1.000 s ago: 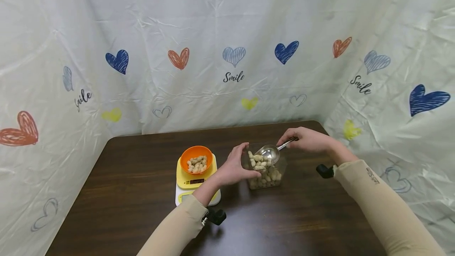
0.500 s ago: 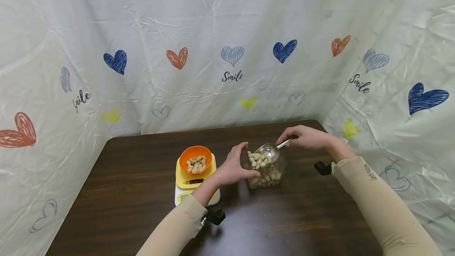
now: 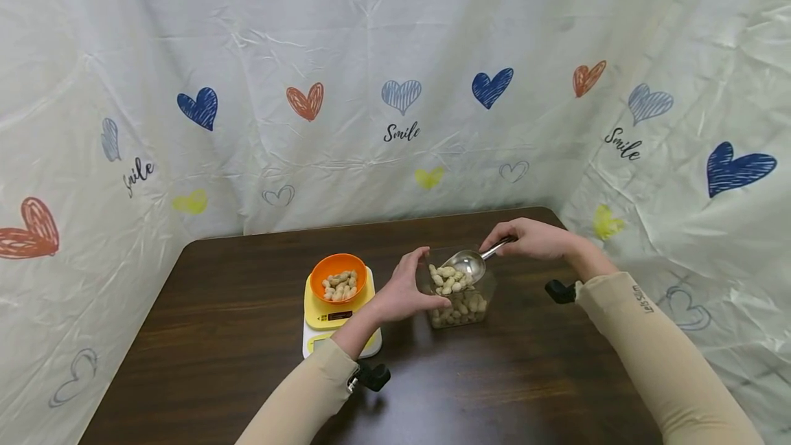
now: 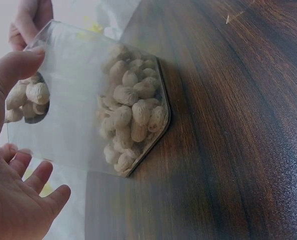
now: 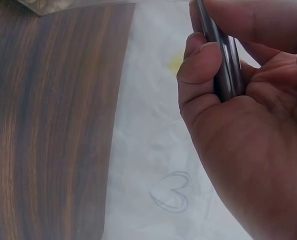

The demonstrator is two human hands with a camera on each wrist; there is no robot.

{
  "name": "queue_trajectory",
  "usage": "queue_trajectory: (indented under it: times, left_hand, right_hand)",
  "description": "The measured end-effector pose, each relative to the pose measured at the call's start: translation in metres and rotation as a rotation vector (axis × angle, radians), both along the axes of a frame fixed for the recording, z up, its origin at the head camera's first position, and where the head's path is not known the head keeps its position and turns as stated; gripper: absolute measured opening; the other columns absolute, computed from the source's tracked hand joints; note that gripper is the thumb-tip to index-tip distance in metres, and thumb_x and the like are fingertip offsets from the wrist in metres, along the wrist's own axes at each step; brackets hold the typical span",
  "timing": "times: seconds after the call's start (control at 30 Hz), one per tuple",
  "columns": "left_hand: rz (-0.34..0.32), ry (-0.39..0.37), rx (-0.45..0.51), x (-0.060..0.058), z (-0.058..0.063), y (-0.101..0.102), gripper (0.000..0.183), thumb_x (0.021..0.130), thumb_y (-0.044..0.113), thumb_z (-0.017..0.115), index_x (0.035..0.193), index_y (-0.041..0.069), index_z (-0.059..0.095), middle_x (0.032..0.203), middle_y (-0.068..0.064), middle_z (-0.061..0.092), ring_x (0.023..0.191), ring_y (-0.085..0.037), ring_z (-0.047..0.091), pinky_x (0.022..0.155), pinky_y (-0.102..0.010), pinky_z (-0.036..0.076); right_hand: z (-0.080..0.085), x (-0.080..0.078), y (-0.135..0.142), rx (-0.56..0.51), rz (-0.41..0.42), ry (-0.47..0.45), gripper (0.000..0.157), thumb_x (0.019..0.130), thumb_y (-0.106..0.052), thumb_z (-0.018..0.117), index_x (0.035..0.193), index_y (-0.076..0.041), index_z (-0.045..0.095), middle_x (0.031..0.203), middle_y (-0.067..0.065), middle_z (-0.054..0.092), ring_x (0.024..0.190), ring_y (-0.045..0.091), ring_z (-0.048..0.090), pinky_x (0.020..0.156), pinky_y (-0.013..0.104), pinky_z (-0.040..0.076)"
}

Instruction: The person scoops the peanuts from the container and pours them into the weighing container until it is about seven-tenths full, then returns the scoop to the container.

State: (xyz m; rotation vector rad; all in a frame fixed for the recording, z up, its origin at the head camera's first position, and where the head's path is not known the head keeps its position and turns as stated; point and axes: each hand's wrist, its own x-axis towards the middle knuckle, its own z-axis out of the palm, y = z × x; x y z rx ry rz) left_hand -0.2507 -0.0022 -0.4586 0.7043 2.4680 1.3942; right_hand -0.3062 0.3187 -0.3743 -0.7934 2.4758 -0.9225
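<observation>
My left hand [image 3: 406, 294] holds the clear container [image 3: 460, 322] by its near left side, thumb on one wall and fingers along another. Peanuts [image 4: 133, 112] lie in the bottom of it, seen through the wall in the left wrist view. My right hand [image 3: 525, 237] grips the handle of a metal scoop [image 3: 471, 264], whose bowl is tilted down to the left inside the container's top. Peanuts fill the scoop's mouth, well above those at the bottom. In the right wrist view, curled fingers wrap the scoop's handle [image 5: 228, 70].
Left of the container, an orange bowl [image 3: 321, 272] with peanuts stands on a yellow and white kitchen scale [image 3: 315, 312]. My left forearm passes over the scale's front part. A heart-printed curtain [image 3: 346, 177] borders the dark wooden table [image 3: 235, 307] at the back and sides.
The scoop's bowl has risen slightly within the container, and its load of peanuts now shows apart from those below. My left hand keeps its hold; the head view has shifted a little.
</observation>
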Motion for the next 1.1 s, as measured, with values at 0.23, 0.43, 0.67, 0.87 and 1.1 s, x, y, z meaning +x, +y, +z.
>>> queue_trajectory:
  times: [0.23,0.43,0.67,0.87,1.1]
  left_hand:
    - [0.005,0.001,-0.001,0.000,-0.002,0.000,0.108,0.078,0.048,0.087,0.162,0.024,0.022,0.158,-0.004,0.031,0.139,-0.023,0.038,0.108,-0.047,0.041]
    - [0.008,0.002,-0.008,-0.001,-0.002,0.000,0.108,0.078,0.048,0.087,0.162,0.024,0.022,0.157,-0.003,0.032,0.139,-0.022,0.038,0.108,-0.046,0.041]
    - [0.002,-0.010,-0.004,-0.001,-0.001,0.000,0.108,0.079,0.047,0.087,0.162,0.023,0.022,0.158,-0.003,0.031,0.139,-0.021,0.038,0.109,-0.045,0.040]
    - [-0.001,-0.008,-0.001,0.000,0.000,0.000,0.108,0.079,0.048,0.087,0.162,0.024,0.021,0.158,-0.004,0.031,0.140,-0.023,0.038,0.109,-0.047,0.040]
    - [-0.001,-0.014,-0.001,0.001,0.000,0.000,0.108,0.079,0.047,0.087,0.162,0.024,0.021,0.158,-0.004,0.030,0.140,-0.022,0.038,0.109,-0.046,0.040]
  right_hand:
    - [0.003,0.001,0.003,0.006,-0.012,0.000,0.022,0.100,-0.012,0.066,0.120,-0.019,0.075,0.122,0.003,0.068,0.107,0.023,0.060,0.085,0.038,0.049]
    - [0.005,0.001,0.008,0.000,-0.021,0.015,0.022,0.101,-0.015,0.067,0.120,-0.021,0.075,0.124,0.002,0.067,0.113,0.024,0.060,0.088,0.037,0.050]
    - [0.007,0.001,0.014,-0.020,-0.006,0.036,0.022,0.102,-0.015,0.065,0.120,-0.022,0.075,0.126,0.002,0.068,0.117,0.022,0.061,0.092,0.038,0.051]
    - [0.007,0.003,0.017,-0.044,-0.007,0.045,0.022,0.102,-0.013,0.064,0.121,-0.019,0.075,0.126,0.004,0.068,0.115,0.020,0.062,0.090,0.034,0.052]
    - [0.007,0.005,0.022,-0.068,-0.019,0.038,0.022,0.103,-0.014,0.064,0.121,-0.015,0.074,0.127,0.007,0.067,0.114,0.020,0.062,0.091,0.039,0.053]
